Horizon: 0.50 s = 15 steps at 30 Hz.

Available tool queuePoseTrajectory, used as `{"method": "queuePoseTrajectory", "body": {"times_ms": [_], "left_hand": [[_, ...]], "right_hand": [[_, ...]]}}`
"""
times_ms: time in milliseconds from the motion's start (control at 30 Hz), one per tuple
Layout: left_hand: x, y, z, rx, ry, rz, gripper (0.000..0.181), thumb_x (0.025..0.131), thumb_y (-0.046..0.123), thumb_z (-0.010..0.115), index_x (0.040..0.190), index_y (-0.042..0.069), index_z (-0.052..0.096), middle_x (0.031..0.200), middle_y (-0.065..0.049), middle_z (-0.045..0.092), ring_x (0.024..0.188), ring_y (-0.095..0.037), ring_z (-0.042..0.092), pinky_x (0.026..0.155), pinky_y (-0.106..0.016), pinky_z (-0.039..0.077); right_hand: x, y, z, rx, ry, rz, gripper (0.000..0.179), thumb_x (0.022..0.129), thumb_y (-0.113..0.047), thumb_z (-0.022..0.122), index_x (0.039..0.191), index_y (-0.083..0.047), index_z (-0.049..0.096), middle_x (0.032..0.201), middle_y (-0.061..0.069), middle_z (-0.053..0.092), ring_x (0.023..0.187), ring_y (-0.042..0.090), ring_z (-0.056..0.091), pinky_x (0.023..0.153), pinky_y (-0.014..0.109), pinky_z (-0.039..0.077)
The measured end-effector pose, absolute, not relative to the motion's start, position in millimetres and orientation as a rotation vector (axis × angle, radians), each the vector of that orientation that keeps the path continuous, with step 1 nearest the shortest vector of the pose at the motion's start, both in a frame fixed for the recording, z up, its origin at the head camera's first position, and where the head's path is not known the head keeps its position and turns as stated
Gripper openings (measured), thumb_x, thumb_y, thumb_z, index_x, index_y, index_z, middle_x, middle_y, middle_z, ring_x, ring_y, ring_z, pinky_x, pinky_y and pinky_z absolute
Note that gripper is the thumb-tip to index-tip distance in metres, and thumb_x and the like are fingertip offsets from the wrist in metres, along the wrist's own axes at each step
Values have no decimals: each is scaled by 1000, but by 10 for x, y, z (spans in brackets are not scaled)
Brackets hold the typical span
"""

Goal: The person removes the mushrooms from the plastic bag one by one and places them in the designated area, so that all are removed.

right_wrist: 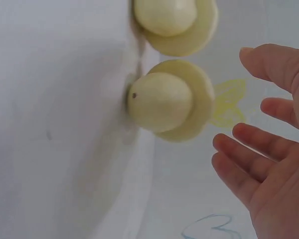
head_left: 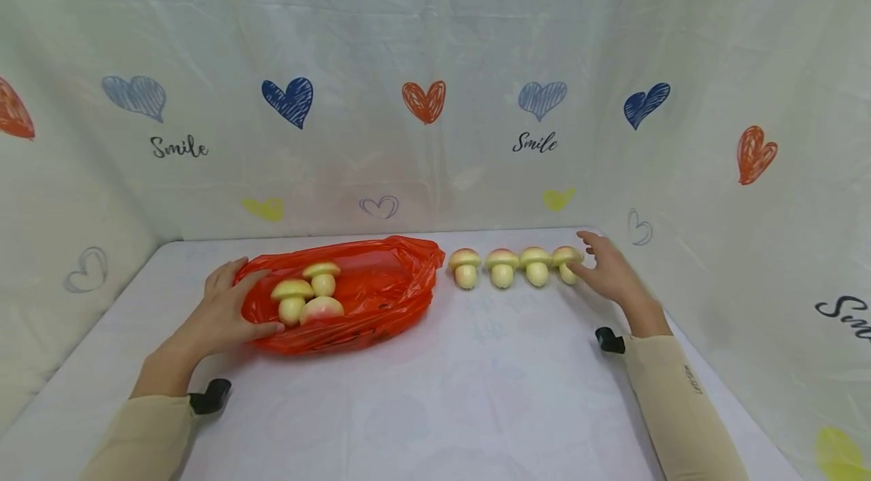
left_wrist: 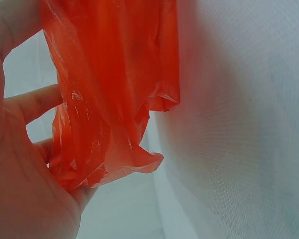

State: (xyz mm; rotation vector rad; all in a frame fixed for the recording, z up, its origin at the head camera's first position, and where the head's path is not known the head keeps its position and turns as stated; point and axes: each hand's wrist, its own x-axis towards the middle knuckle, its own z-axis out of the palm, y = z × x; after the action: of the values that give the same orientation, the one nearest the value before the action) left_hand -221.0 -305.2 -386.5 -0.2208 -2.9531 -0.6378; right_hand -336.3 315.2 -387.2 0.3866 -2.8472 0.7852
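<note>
A red plastic bag (head_left: 401,314) lies with its mouth spread, and toy mushrooms (head_left: 292,289) with yellowish caps are inside it; one shows a pinkish cap (head_left: 321,307). My left hand (head_left: 221,307) holds the bag's left end, thumb at the front rim and fingers at the back. In the left wrist view, red plastic (left_wrist: 104,89) hangs in front of those fingers. To the right of the bag stand several more mushrooms (head_left: 503,269) in a row. My right hand (head_left: 609,269) is beside the rightmost mushroom (right_wrist: 162,102), its fingers apart from it and holding nothing.
A white cloth covers the table (head_left: 435,405). Behind and at both sides hangs a pale curtain (head_left: 354,35) printed with hearts and words. A black wrist mount (head_left: 209,396) sits at the left cuff, and another mount (head_left: 609,340) at the right cuff.
</note>
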Motion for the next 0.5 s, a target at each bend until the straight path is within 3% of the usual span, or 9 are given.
{"method": "queuePoseTrajectory", "body": {"times_ms": [233, 500], "left_hand": [[-2213, -3050, -3872, -239, -2945, -640, 93, 69, 48, 81, 139, 2, 40, 148, -30, 11, 134, -51, 5, 89, -74, 34], [-2205, -3035, -3865, -221, -2953, -638, 93, 69, 49, 80, 139, 3, 39, 149, -30, 10, 134, -51, 5, 88, -74, 35]], "right_hand": [[-3268, 3015, -3742, 466, -2784, 751, 66, 94, -31, 61, 145, -1, 32, 145, 24, 35, 123, 43, 43, 99, 59, 36], [-3172, 2795, -3623, 592, -2683, 721, 61, 93, -26, 62, 142, 1, 37, 137, 24, 44, 122, 40, 44, 99, 57, 36]]}}
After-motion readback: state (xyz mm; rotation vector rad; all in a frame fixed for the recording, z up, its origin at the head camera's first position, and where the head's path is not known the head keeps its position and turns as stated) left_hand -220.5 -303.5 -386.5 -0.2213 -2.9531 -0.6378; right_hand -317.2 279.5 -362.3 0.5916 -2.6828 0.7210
